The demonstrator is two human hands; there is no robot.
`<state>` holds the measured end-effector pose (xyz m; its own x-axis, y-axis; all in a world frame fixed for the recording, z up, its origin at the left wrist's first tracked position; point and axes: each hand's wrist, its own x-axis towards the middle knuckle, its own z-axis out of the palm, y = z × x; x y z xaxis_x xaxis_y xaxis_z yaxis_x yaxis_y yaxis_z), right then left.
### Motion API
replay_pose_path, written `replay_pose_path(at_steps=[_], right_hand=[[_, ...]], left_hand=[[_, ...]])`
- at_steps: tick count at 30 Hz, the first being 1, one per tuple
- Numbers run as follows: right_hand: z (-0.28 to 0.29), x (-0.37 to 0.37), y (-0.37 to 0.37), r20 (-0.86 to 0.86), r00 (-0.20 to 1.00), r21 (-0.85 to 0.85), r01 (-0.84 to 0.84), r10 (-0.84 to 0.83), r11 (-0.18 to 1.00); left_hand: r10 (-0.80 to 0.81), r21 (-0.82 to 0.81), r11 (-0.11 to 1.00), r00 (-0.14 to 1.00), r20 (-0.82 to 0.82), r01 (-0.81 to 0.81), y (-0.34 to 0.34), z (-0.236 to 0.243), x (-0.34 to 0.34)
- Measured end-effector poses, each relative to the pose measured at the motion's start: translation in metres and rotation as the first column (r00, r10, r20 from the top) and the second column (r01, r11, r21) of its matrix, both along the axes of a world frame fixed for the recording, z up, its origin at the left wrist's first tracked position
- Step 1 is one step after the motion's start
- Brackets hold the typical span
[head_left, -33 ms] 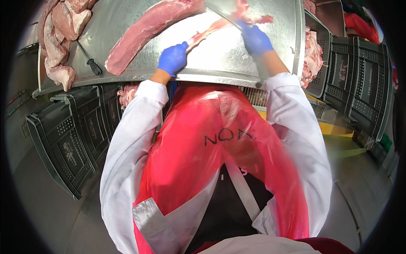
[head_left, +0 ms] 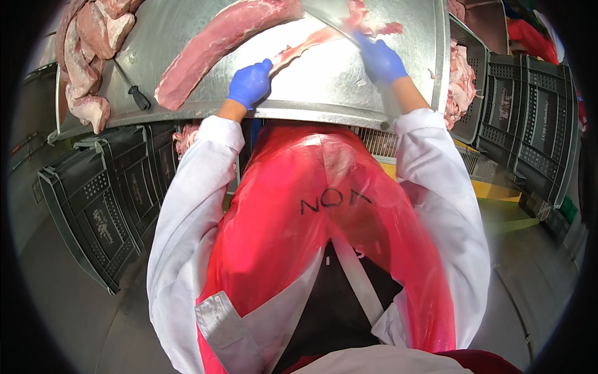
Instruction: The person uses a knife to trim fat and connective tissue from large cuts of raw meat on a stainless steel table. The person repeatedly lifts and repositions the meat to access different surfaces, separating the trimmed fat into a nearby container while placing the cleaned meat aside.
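Observation:
In a blue glove, my left hand (head_left: 251, 84) is closed on the near end of a thin strip of meat trimming (head_left: 308, 47). The strip stretches up and right across the metal work surface, its far end spreading into pink flaps. My right hand (head_left: 382, 61), also gloved in blue, grips a knife (head_left: 333, 23); its handle is hidden in the fist. The blade points up and left, lying across the strip. A long trimmed piece of pink meat (head_left: 215, 53) rests to the left of the strip.
At the far left lie several larger meat pieces (head_left: 93, 59), beside a sharpening steel with a black handle (head_left: 138, 98). Dark plastic crates (head_left: 517, 118) stand on the right, one holding meat pieces (head_left: 460, 81). More dark crates (head_left: 106, 206) stand below the table's left side.
My left hand has shifted slightly left and toward me, with the strip's end in it. My right hand with the knife has moved slightly right and toward me.

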<state>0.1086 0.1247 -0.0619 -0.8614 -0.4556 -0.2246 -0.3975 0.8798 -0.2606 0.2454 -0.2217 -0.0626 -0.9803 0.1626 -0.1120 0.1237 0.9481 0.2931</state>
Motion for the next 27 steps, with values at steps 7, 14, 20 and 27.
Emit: replay_pose_path(at_steps=[7,14,20,27], right_hand=[[0.001,0.014,0.076,0.073,0.997,-0.010,0.034,-0.034,0.999],[0.002,0.010,0.055,0.092,0.980,-0.061,0.185,-0.179,0.981],[-0.027,-0.021,-0.035,-0.058,0.976,-0.162,0.199,-0.211,0.966],[-0.067,-0.060,-0.004,-0.081,0.993,-0.237,0.069,-0.091,0.969]], left_hand=[[0.016,-0.027,1.000,1.000,0.011,-0.016,-0.044,-0.007,0.003],[-0.318,-0.018,0.948,0.948,0.014,0.318,0.011,-0.009,0.016],[-0.466,0.144,0.884,0.858,0.215,0.444,0.110,0.025,0.023],[-0.235,0.014,0.972,0.965,0.116,0.235,-0.032,0.000,0.038]])
